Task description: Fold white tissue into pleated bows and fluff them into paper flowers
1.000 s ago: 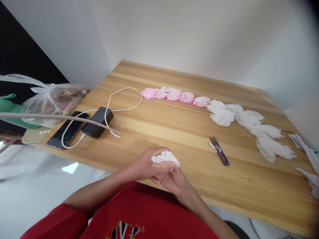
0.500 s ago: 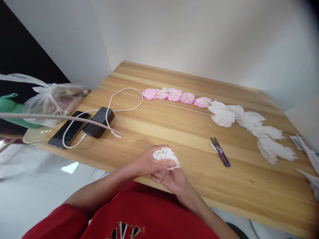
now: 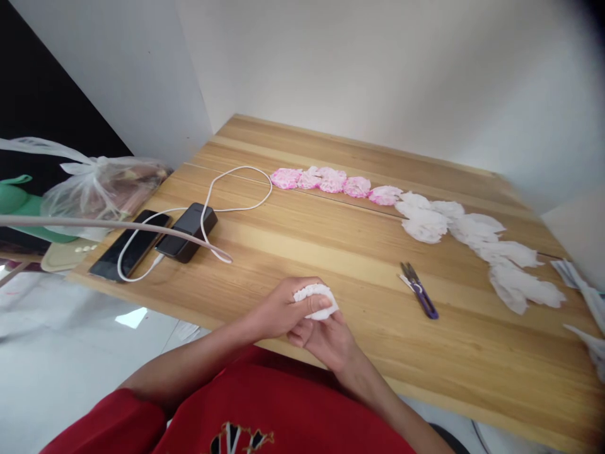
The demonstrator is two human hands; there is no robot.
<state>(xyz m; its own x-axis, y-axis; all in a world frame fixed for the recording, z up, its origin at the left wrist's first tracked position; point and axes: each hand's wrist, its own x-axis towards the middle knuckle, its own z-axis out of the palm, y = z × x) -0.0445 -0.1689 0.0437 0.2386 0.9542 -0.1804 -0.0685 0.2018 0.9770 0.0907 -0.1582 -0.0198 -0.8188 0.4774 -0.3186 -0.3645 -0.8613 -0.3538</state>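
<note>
A white tissue-paper flower (image 3: pixel 312 292) with ruffled edges is held between my two hands near the table's front edge. My left hand (image 3: pixel 286 312) is closed round it, its thumb pressed across the front of the paper. From below and the right, my right hand (image 3: pixel 328 340) grips it with curled fingers; some of its fingertips are hidden behind the left hand and the paper. To the right, apart from both hands, lie small thread snips (image 3: pixel 420 293) with purple handles.
Pink-edged paper flowers (image 3: pixel 333 180) form a row at the back, followed by white paper flowers (image 3: pixel 425 224) curving right. On the left are a power bank (image 3: pixel 189 233), a phone (image 3: pixel 127 249), a white cable (image 3: pixel 239 169) and a tied plastic bag (image 3: pixel 104 189).
The left thumb has pressed the white flower flatter, so its ruffles look more squeezed together. Both hands stay in nearly the same place.
</note>
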